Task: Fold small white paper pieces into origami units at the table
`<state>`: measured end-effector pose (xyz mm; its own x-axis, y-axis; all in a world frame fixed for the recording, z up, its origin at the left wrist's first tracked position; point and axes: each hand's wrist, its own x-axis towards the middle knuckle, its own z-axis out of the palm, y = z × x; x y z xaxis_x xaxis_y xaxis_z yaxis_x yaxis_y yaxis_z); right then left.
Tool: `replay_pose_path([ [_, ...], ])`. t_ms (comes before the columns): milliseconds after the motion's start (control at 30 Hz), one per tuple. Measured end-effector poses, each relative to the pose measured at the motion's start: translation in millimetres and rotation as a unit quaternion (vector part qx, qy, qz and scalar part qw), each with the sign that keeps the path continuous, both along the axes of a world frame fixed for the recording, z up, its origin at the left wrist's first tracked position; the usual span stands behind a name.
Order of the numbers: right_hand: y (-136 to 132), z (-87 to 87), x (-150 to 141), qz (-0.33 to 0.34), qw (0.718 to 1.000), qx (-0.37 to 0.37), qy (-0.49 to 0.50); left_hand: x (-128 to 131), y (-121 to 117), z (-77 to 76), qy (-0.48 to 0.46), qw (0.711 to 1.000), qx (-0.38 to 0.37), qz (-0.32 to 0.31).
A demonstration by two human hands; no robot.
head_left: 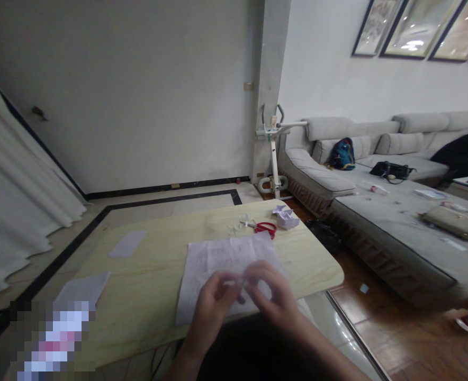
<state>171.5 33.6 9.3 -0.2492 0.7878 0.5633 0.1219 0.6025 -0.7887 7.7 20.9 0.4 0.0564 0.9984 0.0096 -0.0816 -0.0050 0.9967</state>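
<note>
Over a large creased sheet of paper [226, 254], my left hand [218, 296] and my right hand [266, 288] meet with their fingertips pinched together. Something small seems to be between them, but blur and the fingers hide what it is. Faint printing shows on the sheet, which lies near the table's front edge. Just beyond it are scissors with red handles [266, 228], pointing left, beside thin pale scraps [240, 225]. To their right sits a folded, crumpled paper piece [286, 218].
On the left of the pale wooden table [154, 286] lie a small paper [128, 244] and more sheets [83, 288]. A grey sofa [393, 238] with bags stands to the right, where a person in dark clothes [464, 153] is partly visible. White exercise equipment [273, 159] stands behind.
</note>
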Motion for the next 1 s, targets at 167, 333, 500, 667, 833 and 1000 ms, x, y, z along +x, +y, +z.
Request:
replay_pose_path([
  [167, 2.6, -1.4, -0.2, -0.003, 0.999, -0.033, 0.006, 2.6, -0.8, 1.1, -0.015, 1.000, 0.006, 0.024],
  [333, 2.9, -3.7, -0.4, 0.001, 0.998, -0.061, 0.013, 2.4, -2.3, 1.7, 0.010, 0.999, 0.031, 0.032],
  [500, 1.2, -5.4, -1.5, -0.008, 0.996, -0.091, 0.011, 2.7, -1.6, 0.1, 0.005, 0.997, 0.051, 0.059],
  [667, -1.1, -4.7, -2.6, 0.016, 0.990, -0.143, 0.005, 3.1, -1.0, 1.8, 0.033, 0.994, 0.082, 0.059],
  [833, -1.7, -4.6, -4.4, 0.011, 0.985, -0.173, 0.000, 2.4, -0.9, -0.5, 0.090, 0.989, 0.083, 0.078],
  [1000, -1.1, -8.9, -8.1, 0.008, 0.982, -0.186, 0.006, 1.5, -1.6, -1.5, 0.125, 0.982, 0.108, 0.091],
])
